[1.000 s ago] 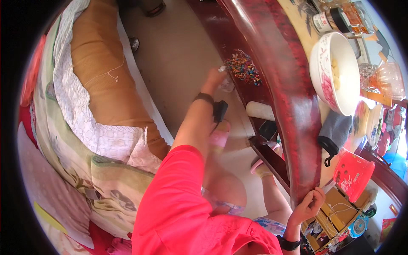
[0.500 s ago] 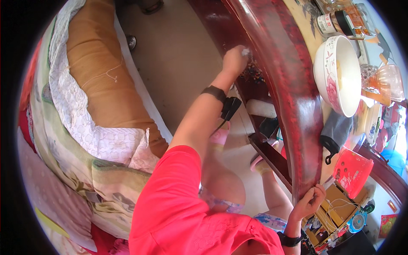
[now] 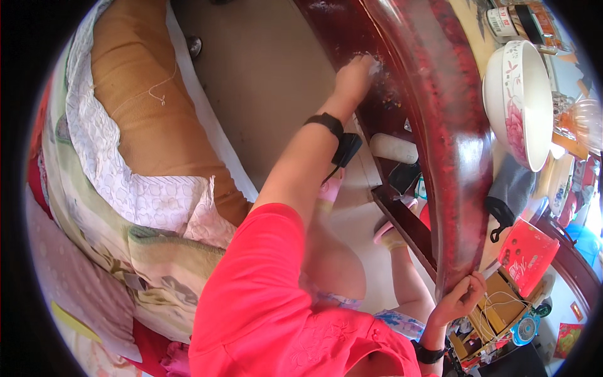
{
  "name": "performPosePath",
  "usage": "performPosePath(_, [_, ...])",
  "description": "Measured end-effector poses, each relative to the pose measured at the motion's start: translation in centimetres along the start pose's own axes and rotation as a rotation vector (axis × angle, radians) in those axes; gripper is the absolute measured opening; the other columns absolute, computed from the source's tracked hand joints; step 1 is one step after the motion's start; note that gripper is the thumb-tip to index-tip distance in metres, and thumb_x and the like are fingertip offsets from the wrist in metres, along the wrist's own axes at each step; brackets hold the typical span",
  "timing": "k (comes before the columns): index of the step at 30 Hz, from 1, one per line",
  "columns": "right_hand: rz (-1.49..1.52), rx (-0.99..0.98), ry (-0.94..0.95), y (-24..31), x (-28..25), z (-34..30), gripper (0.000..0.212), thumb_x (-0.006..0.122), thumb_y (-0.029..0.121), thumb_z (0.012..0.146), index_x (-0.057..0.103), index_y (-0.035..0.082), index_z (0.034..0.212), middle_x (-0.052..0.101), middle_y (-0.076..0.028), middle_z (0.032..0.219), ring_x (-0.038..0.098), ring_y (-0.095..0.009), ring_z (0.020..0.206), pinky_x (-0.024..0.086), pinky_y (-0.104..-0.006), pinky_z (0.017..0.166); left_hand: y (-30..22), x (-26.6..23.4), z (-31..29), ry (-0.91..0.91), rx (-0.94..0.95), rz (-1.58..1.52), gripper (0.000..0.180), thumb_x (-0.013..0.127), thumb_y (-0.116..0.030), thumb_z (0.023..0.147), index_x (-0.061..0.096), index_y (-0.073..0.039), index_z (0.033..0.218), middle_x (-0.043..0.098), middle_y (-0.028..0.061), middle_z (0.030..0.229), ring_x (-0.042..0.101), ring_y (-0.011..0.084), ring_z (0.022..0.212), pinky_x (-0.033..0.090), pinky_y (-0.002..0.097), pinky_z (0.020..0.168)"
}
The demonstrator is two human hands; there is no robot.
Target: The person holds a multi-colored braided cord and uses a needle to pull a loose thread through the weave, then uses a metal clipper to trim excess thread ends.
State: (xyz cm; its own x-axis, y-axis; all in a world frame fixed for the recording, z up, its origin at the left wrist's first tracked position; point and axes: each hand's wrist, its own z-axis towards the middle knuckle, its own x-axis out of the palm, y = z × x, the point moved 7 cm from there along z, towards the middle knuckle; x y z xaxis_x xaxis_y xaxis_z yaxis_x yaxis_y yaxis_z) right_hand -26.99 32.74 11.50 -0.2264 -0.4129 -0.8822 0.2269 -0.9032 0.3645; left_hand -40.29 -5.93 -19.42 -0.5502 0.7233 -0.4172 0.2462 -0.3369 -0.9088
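Note:
My left hand (image 3: 353,80) is closed around a small white wad (image 3: 375,66), perhaps tissue or cloth, and presses it to the dark red wooden panel (image 3: 352,38) below the tabletop. White smears and small coloured specks (image 3: 392,102) mark the panel near the wad. At the near corner of the table, the fingers of my right hand (image 3: 461,298) curl over the glossy red table edge (image 3: 453,207). Both wrists wear black bands, and a black box-shaped device (image 3: 347,149) hangs by the left one.
On the tabletop stand a white flowered bowl (image 3: 518,105), a jar (image 3: 507,21), a grey pouch (image 3: 512,188) and a red packet (image 3: 529,256). Below are a white roll-shaped object (image 3: 394,148) and an open drawer (image 3: 405,226). A bed with a brown cover (image 3: 135,94) stands left.
My left hand has moved slightly up and right along the panel with the white wad. The right hand keeps its place on the table edge. The whole view has shifted a little.

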Motion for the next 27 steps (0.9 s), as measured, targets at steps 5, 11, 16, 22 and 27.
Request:
performPosePath(5, [0.011,-0.015,0.006,-0.1,-0.3,-0.1,0.004,0.049,-0.002,0.086,0.054,-0.001,0.088,0.054,-0.012,0.1,0.051,-0.021,0.087,0.04,-0.0276,0.069,-0.7,-0.4,0.9,0.027,0.018,0.291,0.03,0.051,-0.01,0.079,0.058,-0.014,0.107,0.059,0.0144,0.104,0.061,0.0343,0.088,0.049,0.042,0.075])
performPosePath(11, [0.018,-0.021,-0.001,0.4,0.0,0.1,0.004,0.049,-0.002,0.087,0.053,-0.002,0.088,0.053,-0.012,0.102,0.05,-0.021,0.089,0.04,-0.0282,0.073,-4.4,2.1,-4.2,0.312,0.029,0.307,0.026,0.048,-0.016,0.082,0.059,-0.017,0.106,0.059,0.0108,0.103,0.062,0.0292,0.088,0.051,0.04,0.068])
performPosePath(16, [-0.001,-0.042,0.002,0.8,0.2,0.1,0.004,0.049,-0.002,0.087,0.053,-0.003,0.088,0.054,-0.013,0.101,0.05,-0.021,0.088,0.041,-0.0286,0.075,-3.5,2.5,-5.2,0.195,0.121,0.35,0.022,0.045,-0.015,0.084,0.059,-0.014,0.101,0.059,0.0106,0.101,0.063,0.0285,0.085,0.052,0.0399,0.066])
performPosePath(22, [-0.029,-0.061,-0.005,0.7,0.2,0.0,0.005,0.049,-0.002,0.087,0.053,-0.004,0.088,0.054,-0.013,0.101,0.051,-0.021,0.088,0.041,-0.0292,0.076,-3.8,0.5,-3.4,0.268,-0.044,0.234,0.025,0.048,-0.012,0.085,0.056,-0.002,0.106,0.058,0.0179,0.11,0.058,0.0373,0.094,0.047,0.045,0.081])
performPosePath(27, [-0.02,-0.06,-0.006,0.6,0.2,0.0,0.005,0.048,-0.002,0.087,0.052,-0.004,0.088,0.054,-0.014,0.101,0.051,-0.022,0.088,0.041,-0.0293,0.076,-2.2,0.3,-2.2,-0.079,0.064,0.301,0.014,0.054,-0.023,0.082,0.062,-0.012,0.085,0.058,0.0133,0.095,0.062,0.032,0.078,0.05,0.0431,0.067])
